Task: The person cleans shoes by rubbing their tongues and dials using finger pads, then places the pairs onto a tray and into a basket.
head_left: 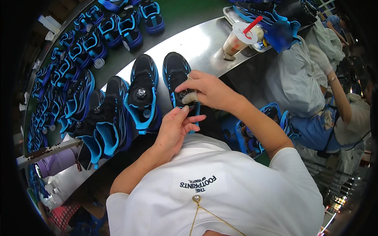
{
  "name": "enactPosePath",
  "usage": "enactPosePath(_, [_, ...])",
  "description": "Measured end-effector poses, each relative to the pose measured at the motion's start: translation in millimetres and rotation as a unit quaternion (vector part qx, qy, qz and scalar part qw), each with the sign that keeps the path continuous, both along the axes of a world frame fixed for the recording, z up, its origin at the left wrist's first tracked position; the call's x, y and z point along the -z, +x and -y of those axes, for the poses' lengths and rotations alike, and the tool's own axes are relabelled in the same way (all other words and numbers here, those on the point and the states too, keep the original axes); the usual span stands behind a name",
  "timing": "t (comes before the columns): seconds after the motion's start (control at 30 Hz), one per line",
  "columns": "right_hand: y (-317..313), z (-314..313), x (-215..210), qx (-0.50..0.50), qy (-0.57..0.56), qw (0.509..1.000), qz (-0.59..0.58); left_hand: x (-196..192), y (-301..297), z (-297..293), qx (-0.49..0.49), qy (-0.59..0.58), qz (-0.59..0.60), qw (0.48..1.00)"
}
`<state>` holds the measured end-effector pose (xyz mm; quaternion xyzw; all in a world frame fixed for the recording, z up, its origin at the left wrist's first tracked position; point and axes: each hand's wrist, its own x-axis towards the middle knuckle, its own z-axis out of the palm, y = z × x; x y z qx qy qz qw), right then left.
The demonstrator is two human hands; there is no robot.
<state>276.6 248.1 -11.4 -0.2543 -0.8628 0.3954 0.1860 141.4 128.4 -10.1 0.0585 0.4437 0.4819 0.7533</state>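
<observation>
A black and blue sneaker (176,67) stands on the metal table in front of me, toe pointing away. My right hand (210,89) reaches over it, with index finger and thumb closed around the round dial on its tongue. A beige cover sits on the thumb and partly hides the dial. My left hand (173,131) is turned palm up at the heel, its fingers apart and its thumb tip near the blue collar. Just left stands a matching sneaker (143,70), its dial (141,93) in plain sight.
More sneakers (114,98) stand at the left, and several rows fill the green surface (181,15) beyond the metal table (189,39). At the far right are a drink cup with a red straw (238,39) and a tray (228,13). A co-worker's gloved hand (321,59) touches white bags (291,70).
</observation>
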Motion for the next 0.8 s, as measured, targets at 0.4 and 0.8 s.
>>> enactPosePath(0.4, [2,6,1,0.031,0.012,0.999,-0.001,1,0,1,-0.014,0.005,0.022,1.0])
enactPosePath(0.8, [-4,9,11,0.093,0.075,0.993,-0.025,1,4,-1,-0.025,0.0,0.01,1.0])
